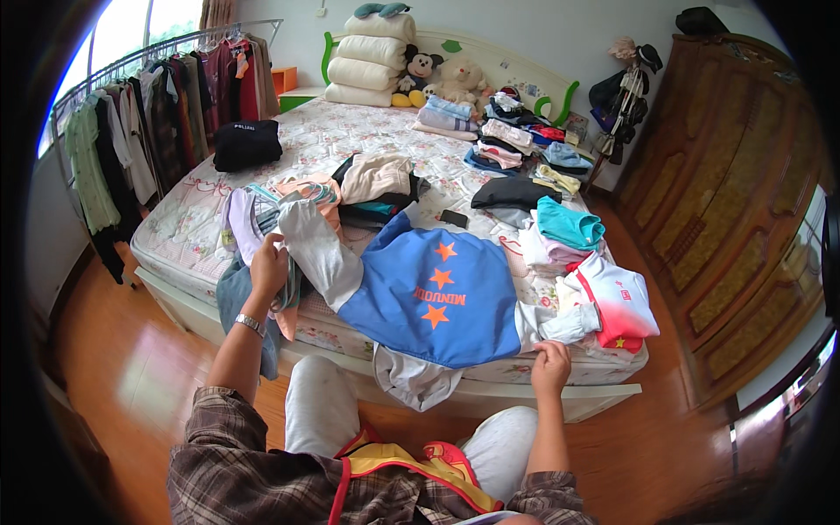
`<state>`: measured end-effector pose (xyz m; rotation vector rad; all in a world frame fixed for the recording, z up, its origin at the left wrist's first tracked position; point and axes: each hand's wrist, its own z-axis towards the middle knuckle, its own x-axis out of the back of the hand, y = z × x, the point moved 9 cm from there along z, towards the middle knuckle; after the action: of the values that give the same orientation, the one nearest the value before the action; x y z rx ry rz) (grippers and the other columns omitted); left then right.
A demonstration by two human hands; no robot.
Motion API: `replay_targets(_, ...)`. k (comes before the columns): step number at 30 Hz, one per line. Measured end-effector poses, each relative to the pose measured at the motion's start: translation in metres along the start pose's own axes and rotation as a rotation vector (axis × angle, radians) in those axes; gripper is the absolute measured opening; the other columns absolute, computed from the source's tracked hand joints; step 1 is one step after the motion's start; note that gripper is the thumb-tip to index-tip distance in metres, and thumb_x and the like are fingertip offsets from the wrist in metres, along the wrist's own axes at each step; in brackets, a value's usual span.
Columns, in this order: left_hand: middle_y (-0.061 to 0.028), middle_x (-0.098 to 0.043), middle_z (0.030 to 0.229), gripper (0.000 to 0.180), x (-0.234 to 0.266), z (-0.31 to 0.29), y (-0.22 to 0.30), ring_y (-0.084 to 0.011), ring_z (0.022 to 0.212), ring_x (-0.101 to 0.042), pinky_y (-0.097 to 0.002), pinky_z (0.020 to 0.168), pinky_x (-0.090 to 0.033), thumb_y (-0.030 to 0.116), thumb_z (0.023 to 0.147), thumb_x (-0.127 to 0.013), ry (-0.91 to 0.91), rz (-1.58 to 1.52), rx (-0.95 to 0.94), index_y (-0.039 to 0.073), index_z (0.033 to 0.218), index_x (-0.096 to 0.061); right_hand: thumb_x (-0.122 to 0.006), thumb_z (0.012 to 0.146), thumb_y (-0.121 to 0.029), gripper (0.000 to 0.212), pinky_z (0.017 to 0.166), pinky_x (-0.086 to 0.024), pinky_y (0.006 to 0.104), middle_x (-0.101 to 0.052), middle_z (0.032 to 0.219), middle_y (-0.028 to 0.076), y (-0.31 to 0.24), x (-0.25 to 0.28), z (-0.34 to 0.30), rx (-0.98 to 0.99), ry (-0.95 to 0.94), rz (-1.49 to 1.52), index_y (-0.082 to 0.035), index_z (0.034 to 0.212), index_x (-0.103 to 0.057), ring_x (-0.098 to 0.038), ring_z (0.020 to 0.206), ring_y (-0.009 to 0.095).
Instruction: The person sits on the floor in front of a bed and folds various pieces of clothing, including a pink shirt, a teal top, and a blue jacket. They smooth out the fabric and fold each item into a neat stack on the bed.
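A blue hoodie (477,280) with light-grey sleeves and orange stars is spread over the bed's near edge. Its print faces upside down to me, and a grey part (416,376) hangs below the mattress edge. My left hand (269,265) is closed on the hoodie's left-lying grey sleeve (317,249), which is stretched out and slightly raised. At the other side, my right hand (551,366) pinches grey cloth near the other sleeve (567,324). That sleeve lies against a folded white-and-red jacket (617,302).
Loose clothes (241,223) lie left of the hoodie, with a beige garment (376,178) beyond. A black phone (453,218) rests behind it. Folded stacks (507,140) and a teal garment (569,223) are on the right. A clothes rack (166,114) stands left, a wooden wardrobe (717,192) right.
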<state>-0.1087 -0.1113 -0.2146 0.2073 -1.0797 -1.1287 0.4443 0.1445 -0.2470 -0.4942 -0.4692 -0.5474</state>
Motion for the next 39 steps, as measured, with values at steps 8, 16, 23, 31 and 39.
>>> replay_targets(8,-0.0096,-0.059,0.061,0.052,-0.023,0.025,-0.035,-0.0175,0.053,-0.057,-0.031,0.047,-0.042,0.043,0.075,-0.069,-0.143,-0.46,0.311,-0.006,0.09,-0.062,-0.063,0.087,-0.021,0.038,0.057,-0.043,0.0234,-0.06,0.093,0.001,0.109,-0.023,-0.054,-1.03,0.237,0.703,-0.006,0.119,-0.049,-0.054,0.074,0.012)
replay_targets(16,-0.0143,-0.063,0.065,0.053,-0.034,0.062,-0.046,-0.0227,0.059,-0.062,-0.0349,0.055,-0.046,0.048,0.069,-0.068,-0.179,-0.183,0.318,-0.004,0.07,-0.061,-0.074,0.075,-0.038,0.043,0.046,-0.042,0.0278,-0.062,0.084,0.004,0.122,-0.049,-0.02,-1.273,0.143,0.739,-0.01,0.103,-0.057,-0.057,0.061,0.017)
replay_targets(23,-0.0209,-0.066,0.08,0.034,-0.02,0.061,-0.008,-0.0338,0.077,-0.065,-0.0392,0.071,-0.048,0.031,0.073,-0.063,0.003,-0.062,0.168,-0.001,0.084,-0.065,-0.062,0.086,-0.04,0.047,0.057,-0.049,0.0304,-0.062,0.104,0.009,0.13,-0.027,-0.019,-1.202,0.392,1.018,-0.002,0.111,-0.056,-0.061,0.079,0.017)
replay_targets(31,0.0028,-0.045,0.052,0.015,-0.057,0.075,-0.071,-0.0099,0.045,-0.042,-0.0267,0.042,-0.035,0.017,0.086,-0.055,0.0,-0.896,0.44,0.006,0.076,-0.058,-0.047,0.094,-0.039,0.057,0.099,-0.037,0.0389,-0.049,0.131,0.013,0.151,-0.005,-0.003,-1.009,0.536,1.246,0.003,0.131,-0.041,-0.049,0.117,0.027)
replay_targets(39,0.0044,-0.037,0.048,0.023,-0.052,0.062,-0.062,-0.0083,0.034,-0.028,-0.0261,0.033,-0.019,0.028,0.09,-0.053,-0.16,-0.925,0.56,0.012,0.074,-0.054,-0.044,0.095,-0.043,0.054,0.102,-0.036,0.0402,-0.049,0.131,0.009,0.072,-0.014,0.033,-0.865,0.403,1.602,-0.004,0.132,-0.042,-0.047,0.12,0.026)
